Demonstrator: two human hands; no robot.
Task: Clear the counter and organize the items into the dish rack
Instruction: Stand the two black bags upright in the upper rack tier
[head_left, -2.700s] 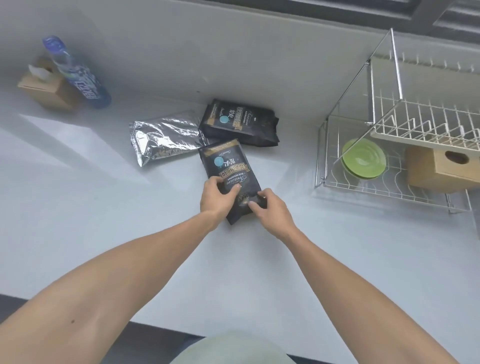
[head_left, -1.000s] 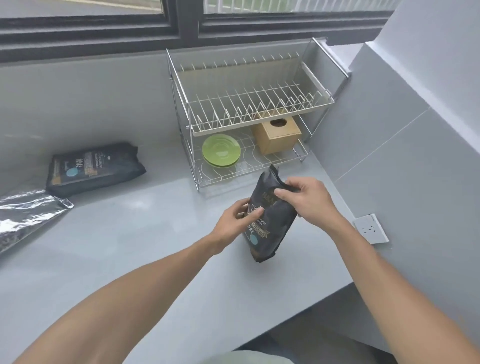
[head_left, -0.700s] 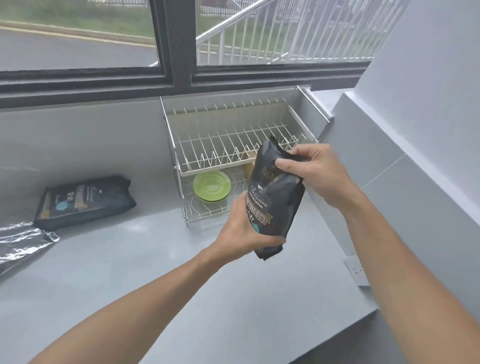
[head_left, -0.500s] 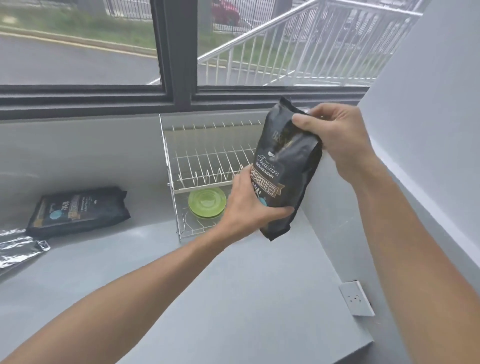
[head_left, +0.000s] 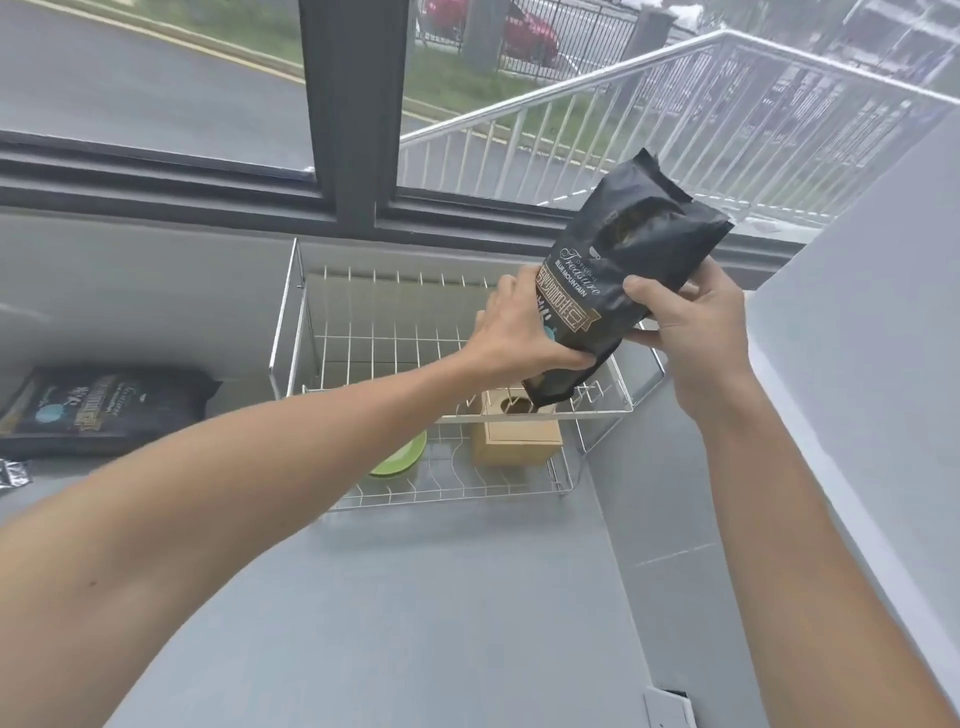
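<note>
Both hands on black coffee bag (head_left: 623, 291), matte foil-type pouch w/ gold label print, crimped top, tilted top-right, held in air over upper tier of dish rack (head_left: 291, 332). Left hand (head_left: 524, 338) wrapped round lower part, thumb across bag's lower front. Right hand (head_left: 685, 332) closed on right edge, thumb on front; other fingers mostly behind bag, can't see them. Bag bottom sits in front of rack's front wire, contact unclear. Rack = thin chrome wire, 2 tiers, w/ white grid. Lower tier: green plate (head_left: 400, 457), glossy, half hidden by left forearm; wooden box (head_left: 519, 441) w/ oval hole, top partly blocked by bag. Worktop (head_left: 415, 597) smooth grey. 2nd black bag (head_left: 104, 405) flat on worktop far left, cut off at frame edge. Silver foil corner (head_left: 13, 475) barely in frame.
</note>
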